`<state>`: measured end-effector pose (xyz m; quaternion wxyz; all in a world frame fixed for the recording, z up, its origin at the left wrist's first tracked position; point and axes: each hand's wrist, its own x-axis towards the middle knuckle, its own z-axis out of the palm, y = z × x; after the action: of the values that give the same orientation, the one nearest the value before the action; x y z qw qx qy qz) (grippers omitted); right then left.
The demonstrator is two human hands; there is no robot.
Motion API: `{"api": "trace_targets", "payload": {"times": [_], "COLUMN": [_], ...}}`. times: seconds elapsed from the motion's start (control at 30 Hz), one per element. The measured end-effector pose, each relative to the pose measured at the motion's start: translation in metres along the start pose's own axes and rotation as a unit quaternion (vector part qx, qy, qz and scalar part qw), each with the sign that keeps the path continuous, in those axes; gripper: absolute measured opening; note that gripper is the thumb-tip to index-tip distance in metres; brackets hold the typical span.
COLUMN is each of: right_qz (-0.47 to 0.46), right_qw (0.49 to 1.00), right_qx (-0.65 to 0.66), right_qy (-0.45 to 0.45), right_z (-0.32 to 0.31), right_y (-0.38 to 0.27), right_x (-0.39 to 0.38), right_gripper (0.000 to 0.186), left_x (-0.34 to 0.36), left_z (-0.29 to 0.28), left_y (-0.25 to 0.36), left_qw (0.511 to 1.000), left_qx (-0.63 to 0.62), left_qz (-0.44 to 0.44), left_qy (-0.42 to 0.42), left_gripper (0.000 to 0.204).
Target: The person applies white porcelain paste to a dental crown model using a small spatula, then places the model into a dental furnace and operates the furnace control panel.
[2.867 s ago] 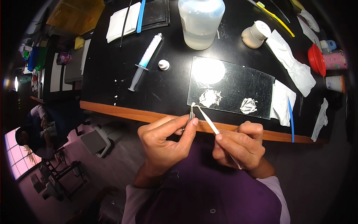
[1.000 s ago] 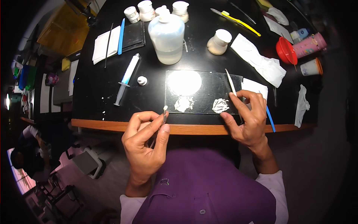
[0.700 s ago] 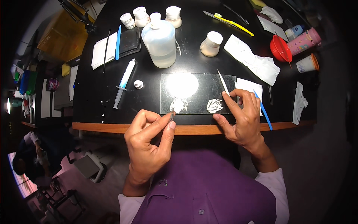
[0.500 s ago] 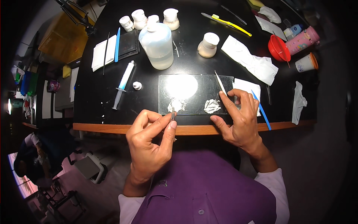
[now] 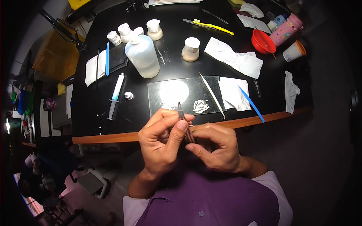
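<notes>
My left hand (image 5: 160, 145) grips metal tweezers (image 5: 182, 118), their tips pointing up toward the glass slab (image 5: 155, 91). Curled around the tweezers' lower end, my right hand (image 5: 218, 148) has thumb and index close together on it. On the slab, a white paste smear (image 5: 201, 106) sits at the right, another is partly hidden behind the tweezers, and a thin white double-ended instrument (image 5: 211, 94) lies across the right part. Folded white paper (image 5: 232, 94) with a blue stick (image 5: 252, 104) lies beside it.
A large translucent bottle (image 5: 143, 60), small jars (image 5: 191, 49), a syringe (image 5: 117, 96), a cap (image 5: 128, 95), yellow toothbrush (image 5: 213, 26), red bowl (image 5: 263, 41) and crumpled paper (image 5: 233, 58) stand or lie around. The wooden table edge (image 5: 102, 138) runs before me. A seated person (image 5: 41, 177) is at left.
My right hand has left the white instrument, now lying on the slab, and moved down-left to the tweezers. My left hand shifted slightly right, tweezers still in it. The view has shifted.
</notes>
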<state>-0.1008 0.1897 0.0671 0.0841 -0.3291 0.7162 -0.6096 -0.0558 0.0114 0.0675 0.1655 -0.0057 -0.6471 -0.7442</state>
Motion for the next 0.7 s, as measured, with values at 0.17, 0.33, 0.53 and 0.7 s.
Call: {"api": "trace_targets", "payload": {"times": [0.17, 0.33, 0.53, 0.7], "right_qz": [0.112, 0.048, 0.038, 0.028], "right_qw": [0.994, 0.967, 0.918, 0.897], "right_qx": [-0.016, -0.244, -0.389, -0.431], "right_qy": [0.005, 0.064, 0.067, 0.095], "right_z": [-0.005, 0.006, 0.024, 0.035], "right_y": [-0.003, -0.001, 0.014, 0.02], "right_x": [0.01, 0.043, 0.062, 0.065], "right_gripper": [0.014, 0.014, 0.013, 0.012], "left_x": [0.002, -0.004, -0.004, -0.005], "left_z": [-0.011, -0.065, -0.112, -0.134], "left_y": [-0.004, -0.011, -0.001, -0.011], "left_qw": [0.99, 0.956, 0.925, 0.914], "left_qx": [0.126, 0.226, 0.315, 0.324], "left_qz": [0.044, 0.086, 0.099, 0.116], "left_qy": [0.037, 0.168, 0.185, 0.216], "left_gripper": [0.033, 0.028, 0.013, 0.014]}}
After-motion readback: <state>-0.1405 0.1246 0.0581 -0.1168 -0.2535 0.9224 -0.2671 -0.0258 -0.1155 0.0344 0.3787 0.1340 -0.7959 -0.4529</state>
